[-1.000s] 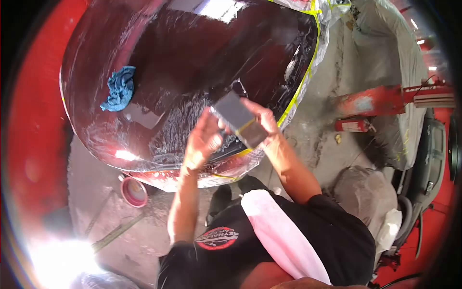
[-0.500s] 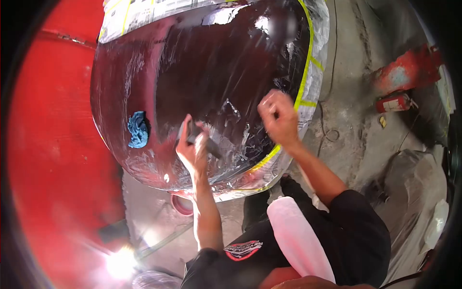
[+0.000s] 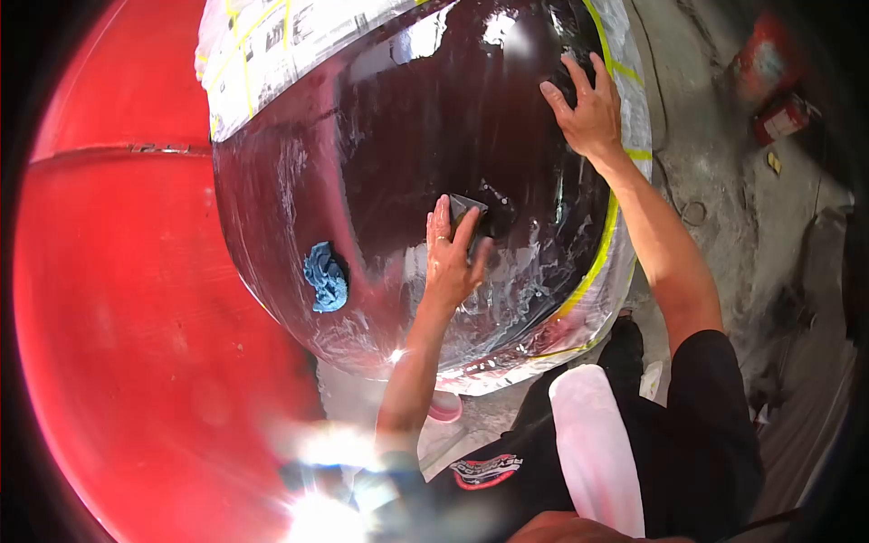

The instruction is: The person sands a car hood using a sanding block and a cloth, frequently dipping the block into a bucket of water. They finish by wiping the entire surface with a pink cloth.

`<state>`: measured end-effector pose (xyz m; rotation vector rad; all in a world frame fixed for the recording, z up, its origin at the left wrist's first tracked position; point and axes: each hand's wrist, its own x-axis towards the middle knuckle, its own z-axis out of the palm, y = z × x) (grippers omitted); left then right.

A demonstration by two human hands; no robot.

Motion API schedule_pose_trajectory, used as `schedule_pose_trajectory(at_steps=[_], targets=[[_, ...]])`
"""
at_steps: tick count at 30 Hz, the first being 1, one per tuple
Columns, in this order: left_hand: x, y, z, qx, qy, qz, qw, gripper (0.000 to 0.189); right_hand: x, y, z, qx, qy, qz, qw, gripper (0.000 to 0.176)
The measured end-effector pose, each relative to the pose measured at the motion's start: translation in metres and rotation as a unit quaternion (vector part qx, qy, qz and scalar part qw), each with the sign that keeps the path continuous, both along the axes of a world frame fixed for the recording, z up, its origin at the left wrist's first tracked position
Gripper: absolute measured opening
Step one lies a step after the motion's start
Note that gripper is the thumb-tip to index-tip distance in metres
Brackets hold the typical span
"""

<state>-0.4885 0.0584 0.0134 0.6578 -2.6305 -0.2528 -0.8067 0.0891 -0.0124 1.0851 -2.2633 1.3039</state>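
A dark, glossy, wet car panel (image 3: 407,145), probably a hood, curves across the middle, streaked with whitish residue. My left hand (image 3: 451,262) lies low over it, fingers pressing a grey sheet of sandpaper (image 3: 467,206) against the surface. Most of that sheet is hidden under the fingers. Farther up and to the right, my right hand (image 3: 590,113) has its fingers spread over the panel near its taped edge, holding nothing. A crumpled blue cloth (image 3: 326,278) rests on the panel, left of my left hand.
Yellow tape (image 3: 590,271) and masking paper (image 3: 272,54) border the panel. A large red car body panel (image 3: 136,299) fills the left. On the concrete floor to the right stands a fire extinguisher (image 3: 780,122). A bright light (image 3: 330,516) glares at the bottom.
My left hand has brought the sandpaper down flat onto the panel, farther up and right. My right hand has uncurled and reached up along the right edge. The view has shifted.
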Motion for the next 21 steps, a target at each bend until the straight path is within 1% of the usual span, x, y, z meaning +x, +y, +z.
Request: schedule_pose_trajectory(at_steps=[1,3,4,6,7,9,10,12,13,14,15,16,17,18,19,20,21], targets=[[0.007,-0.001,-0.009,0.000,0.001,-0.010,1.000,0.056,0.001,0.000,0.003,0.012,-0.013,-0.004,1.000,0.063],[0.026,0.010,-0.021,-0.017,0.027,0.061,0.998,0.044,0.001,0.001,0.003,0.023,-0.026,-0.019,0.999,0.064],[0.033,0.020,-0.025,-0.018,0.031,0.052,0.998,0.044,-0.001,-0.001,0.003,0.027,-0.014,-0.017,0.999,0.063],[0.048,0.049,-0.035,-0.063,0.029,0.141,0.988,0.039,-0.008,-0.008,0.001,0.044,0.010,-0.008,0.999,0.063],[0.054,0.053,-0.041,-0.063,0.034,0.138,0.988,0.039,-0.015,-0.016,-0.002,0.060,0.005,-0.007,0.998,0.064],[0.064,0.049,-0.055,-0.057,0.043,0.098,0.993,0.036,-0.029,-0.034,-0.004,0.048,0.025,-0.005,0.998,0.066],[0.046,0.027,-0.053,-0.089,0.065,0.069,0.992,0.041,-0.031,-0.037,0.006,0.055,0.009,0.000,0.998,0.068],[-0.032,-0.027,-0.015,-0.107,0.036,0.057,0.992,0.040,-0.036,-0.037,0.007,0.060,0.014,0.005,0.998,0.067],[-0.082,-0.059,-0.001,-0.165,0.032,0.027,0.985,0.040,-0.035,-0.038,0.004,0.072,0.016,0.007,0.997,0.066],[-0.134,-0.090,0.012,-0.207,0.026,0.006,0.978,0.037,-0.037,-0.039,-0.002,0.083,0.043,0.000,0.996,0.065],[-0.185,-0.126,0.019,-0.274,0.013,-0.001,0.962,0.033,-0.037,-0.039,-0.003,0.083,0.044,-0.007,0.996,0.066],[-0.233,-0.206,-0.015,0.002,0.071,-0.076,0.995,0.026,-0.035,-0.038,-0.009,0.072,0.045,-0.003,0.996,0.066],[-0.271,-0.192,0.039,-0.193,0.084,0.017,0.977,0.015,-0.041,-0.041,-0.009,0.054,0.053,-0.004,0.997,0.066],[-0.283,-0.191,0.061,-0.111,0.034,0.031,0.993,0.021,-0.049,-0.045,-0.005,0.047,0.061,-0.011,0.997,0.066],[-0.280,-0.192,0.066,-0.017,-0.027,0.051,0.998,0.030,-0.048,-0.043,-0.009,0.057,0.067,-0.005,0.996,0.066],[-0.261,-0.211,0.036,-0.244,0.084,-0.076,0.963,0.014,-0.045,-0.040,-0.013,0.068,0.067,0.000,0.995,0.066],[-0.212,-0.176,0.031,-0.085,-0.013,-0.009,0.996,0.017,-0.043,-0.037,-0.014,0.070,0.061,0.003,0.996,0.066]])
